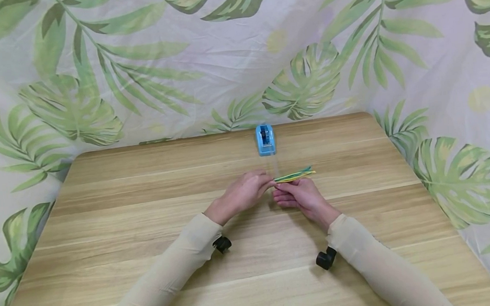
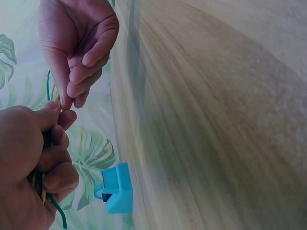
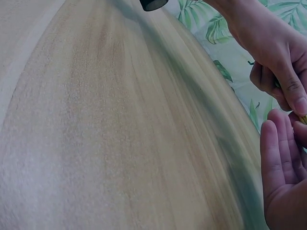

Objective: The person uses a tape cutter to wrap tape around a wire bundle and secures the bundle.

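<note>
A bundle of thin green and yellow wires [image 1: 295, 174] runs between the two hands, its loose ends pointing right in the head view. The left hand [image 1: 244, 191] has its fingers curled round the bundle; a green end [image 2: 60, 215] sticks out below that fist in the left wrist view. Thumb and forefinger of the right hand [image 1: 303, 197] pinch the bundle right beside the left fingertips, the other fingers loosely extended. From the blue tape dispenser [image 1: 267, 150] a clear strip of tape [image 1: 275, 165] stretches toward the hands. Where the strip meets the wires is hidden by fingers.
The dispenser stands near the back edge of the wooden table [image 1: 143, 180]. Behind the table hangs a leaf-patterned cloth [image 1: 229, 67]. Black wrist cameras hang under the left cuff [image 1: 203, 228] and the right cuff [image 1: 341, 229].
</note>
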Demonstrator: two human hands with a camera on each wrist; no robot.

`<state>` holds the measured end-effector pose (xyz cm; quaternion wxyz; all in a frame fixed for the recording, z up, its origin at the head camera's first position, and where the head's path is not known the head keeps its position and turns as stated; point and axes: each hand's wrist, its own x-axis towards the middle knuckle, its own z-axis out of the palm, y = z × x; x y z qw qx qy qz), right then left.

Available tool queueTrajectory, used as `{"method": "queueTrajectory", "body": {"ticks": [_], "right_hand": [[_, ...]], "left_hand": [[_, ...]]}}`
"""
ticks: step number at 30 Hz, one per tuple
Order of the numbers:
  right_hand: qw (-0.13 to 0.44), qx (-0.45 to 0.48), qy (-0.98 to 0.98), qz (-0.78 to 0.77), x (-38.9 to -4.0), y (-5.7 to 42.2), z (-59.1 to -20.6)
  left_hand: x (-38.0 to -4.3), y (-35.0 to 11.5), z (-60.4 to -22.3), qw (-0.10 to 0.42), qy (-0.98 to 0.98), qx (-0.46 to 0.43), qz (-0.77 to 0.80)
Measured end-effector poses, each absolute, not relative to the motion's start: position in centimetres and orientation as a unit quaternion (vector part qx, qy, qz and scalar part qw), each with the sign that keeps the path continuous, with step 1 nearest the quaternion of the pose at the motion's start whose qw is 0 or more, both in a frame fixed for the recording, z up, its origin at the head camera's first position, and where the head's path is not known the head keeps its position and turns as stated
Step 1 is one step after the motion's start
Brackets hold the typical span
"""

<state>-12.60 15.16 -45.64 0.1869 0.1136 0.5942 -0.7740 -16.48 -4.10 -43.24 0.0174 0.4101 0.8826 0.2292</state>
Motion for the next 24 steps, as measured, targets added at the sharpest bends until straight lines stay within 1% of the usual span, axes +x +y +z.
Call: {"method": "queueTrajectory", "body": {"ticks": [8,15,24], "right_hand": [[0.2,0.107,0.557,-0.799,-12.6,15.4,-46.0],[0.232,0.071,0.509,-0.826,-12.8,16.2,-46.2],[0.257,0.042,0.492,-0.831,-12.9,16.7,-46.0]], "left_hand": [[-16.5,-4.2,-43.2,0.018,0.879,0.415,0.233],[-16.5,-4.4,-43.1,0.021,0.877,0.417,0.236],[-16.5,-4.7,-42.9,0.035,0.872,0.418,0.251]]}}
